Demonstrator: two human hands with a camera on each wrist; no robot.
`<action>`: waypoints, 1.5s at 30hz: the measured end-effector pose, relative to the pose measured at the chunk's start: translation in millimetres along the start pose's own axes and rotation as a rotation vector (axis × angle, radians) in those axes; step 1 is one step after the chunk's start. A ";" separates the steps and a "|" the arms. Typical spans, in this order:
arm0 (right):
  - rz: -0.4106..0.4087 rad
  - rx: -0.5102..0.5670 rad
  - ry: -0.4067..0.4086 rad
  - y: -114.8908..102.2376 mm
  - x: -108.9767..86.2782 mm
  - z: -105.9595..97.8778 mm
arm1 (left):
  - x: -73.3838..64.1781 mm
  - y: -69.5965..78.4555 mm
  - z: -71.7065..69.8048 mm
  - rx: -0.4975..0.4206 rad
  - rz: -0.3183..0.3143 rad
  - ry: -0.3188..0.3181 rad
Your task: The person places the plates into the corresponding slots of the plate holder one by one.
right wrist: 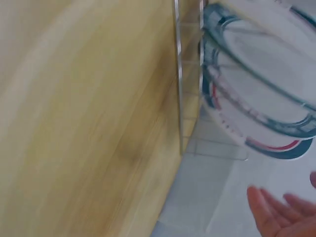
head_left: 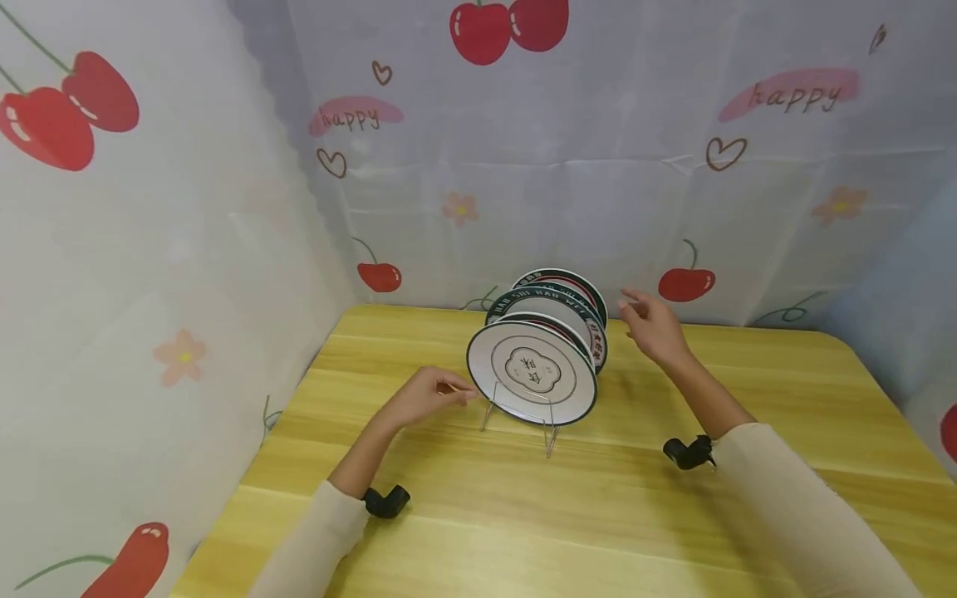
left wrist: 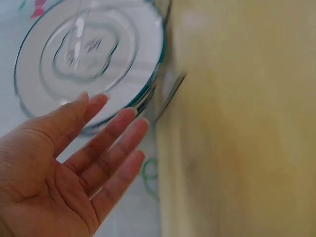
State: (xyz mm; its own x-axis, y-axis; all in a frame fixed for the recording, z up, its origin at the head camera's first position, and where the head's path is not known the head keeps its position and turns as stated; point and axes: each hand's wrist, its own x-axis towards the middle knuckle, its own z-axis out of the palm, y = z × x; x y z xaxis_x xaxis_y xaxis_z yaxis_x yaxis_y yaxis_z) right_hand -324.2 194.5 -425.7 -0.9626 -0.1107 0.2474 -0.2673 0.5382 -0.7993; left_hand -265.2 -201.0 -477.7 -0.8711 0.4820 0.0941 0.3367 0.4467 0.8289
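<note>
Several round plates stand on edge, one behind another, in a thin metal wire rack (right wrist: 180, 74) on the table. The front plate (head_left: 532, 374) is white with a dark green rim and a printed emblem; a plate behind it (head_left: 497, 306) has a wide green lettered border. My left hand (head_left: 426, 397) is beside the front plate's left edge, fingers loosely extended, palm bare in the left wrist view. Off to the right of the rear plates is my right hand (head_left: 654, 325), its fingers relaxed and holding nothing. Only its fingertips show in the right wrist view.
The rack stands on a yellow wood-grain table (head_left: 449, 515) close to its back edge. Behind and to the left hang white curtains (head_left: 553, 216) printed with cherries, hearts and flowers. Black wrist mounts (head_left: 387, 502) stick out from both beige sleeves (head_left: 807, 498).
</note>
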 end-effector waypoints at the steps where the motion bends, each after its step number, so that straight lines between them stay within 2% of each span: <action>1: 0.017 0.039 0.011 -3.9 -6.9 -0.7 | 1.7 -1.0 -7.6 -0.019 -0.003 0.037; 3: 0.045 0.116 0.020 -13.2 -21.0 0.2 | 7.7 -2.8 -19.3 -0.055 -0.021 0.140; 5: 0.076 0.194 0.013 -23.7 -34.9 4.2 | 17.6 -4.8 -24.8 -0.098 -0.034 0.241; 7: 0.115 0.275 -0.002 -33.7 -47.2 11.4 | 29.8 -6.1 -23.5 -0.164 -0.057 0.314; 10: 0.160 0.357 -0.018 -43.9 -62.1 27.8 | 50.2 -7.9 -10.9 -0.311 -0.107 0.356; 13: 0.190 0.398 -0.025 -51.7 -72.0 48.3 | 67.6 -10.1 5.9 -0.498 -0.146 0.364; 16: 0.180 0.404 -0.003 -52.4 -78.0 70.7 | 75.7 -11.4 20.1 -0.655 -0.153 0.364; 20: 0.136 0.375 0.044 -46.1 -81.1 88.3 | 78.1 -13.1 30.0 -0.782 -0.093 0.323; 25: 0.128 0.394 0.029 -42.5 -79.1 91.4 | 76.6 -13.1 34.8 -0.913 0.015 0.265; 29: 0.147 0.410 0.019 -38.8 -75.5 89.4 | 72.5 -8.2 40.6 -0.944 0.051 0.249; 33: 0.161 0.430 0.005 -33.5 -71.4 83.1 | 68.5 0.0 50.3 -0.980 0.085 0.265; 40: 0.172 0.593 -0.034 -25.5 -67.4 74.1 | 60.9 11.5 68.8 -1.020 0.125 0.304; 45: 0.182 0.624 -0.055 -23.6 -67.4 71.8 | 58.8 12.9 74.3 -0.994 0.133 0.330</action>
State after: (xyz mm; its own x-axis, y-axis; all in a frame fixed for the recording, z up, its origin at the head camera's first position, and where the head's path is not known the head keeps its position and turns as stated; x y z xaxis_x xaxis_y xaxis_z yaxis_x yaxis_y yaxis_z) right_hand -256.2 129.3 -462.8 -0.9914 -0.1149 0.0630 -0.0597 -0.0320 -0.9977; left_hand -285.5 -110.9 -502.4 -0.9529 0.1865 0.2390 0.1221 -0.4856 0.8656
